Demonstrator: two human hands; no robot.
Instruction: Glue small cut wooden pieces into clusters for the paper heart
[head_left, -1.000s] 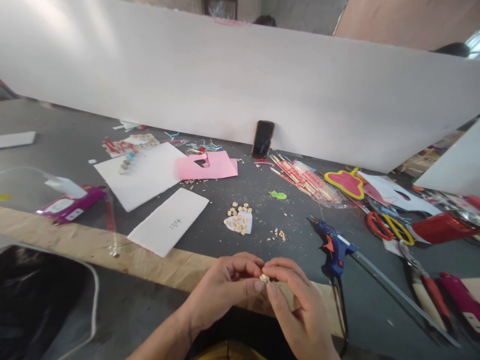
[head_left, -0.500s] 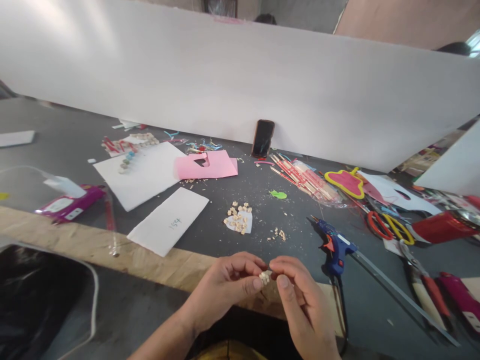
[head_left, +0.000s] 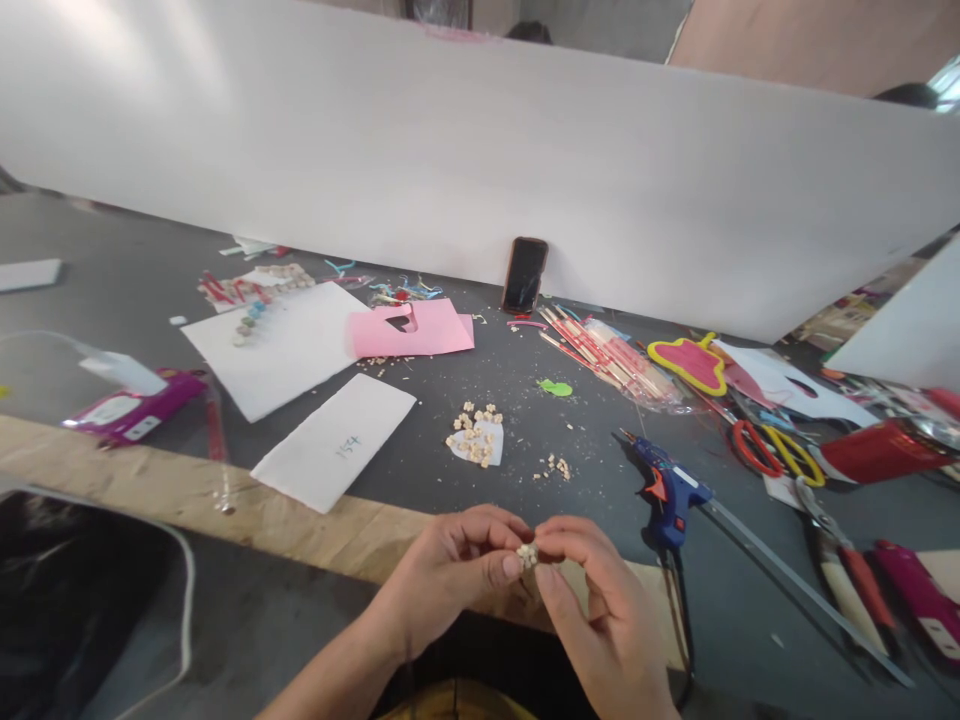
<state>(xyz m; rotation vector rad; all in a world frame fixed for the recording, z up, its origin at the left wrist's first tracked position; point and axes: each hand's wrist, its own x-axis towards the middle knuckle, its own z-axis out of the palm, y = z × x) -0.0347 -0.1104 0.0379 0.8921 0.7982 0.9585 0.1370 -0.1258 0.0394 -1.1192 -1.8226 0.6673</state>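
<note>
We pinched a pale knobbly cluster (head_left: 527, 555) in our left fingers (head_left: 511, 567), right fingers (head_left: 549, 580) narrow beside it, apparently mid-adjustment, which called for light pressure.

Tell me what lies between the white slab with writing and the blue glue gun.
In the head view, a white piece bearing pale clusters, then pale bits nearer the glue gun.

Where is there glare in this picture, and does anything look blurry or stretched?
In the head view, pale glare streaks the upper left of the white board; also in the head view, the cluster at the fingertips looks soft, its detail hard to make out; near the head view's left edge, the purple gadget blurs, and near its right edge the red can seems stretched.
</note>
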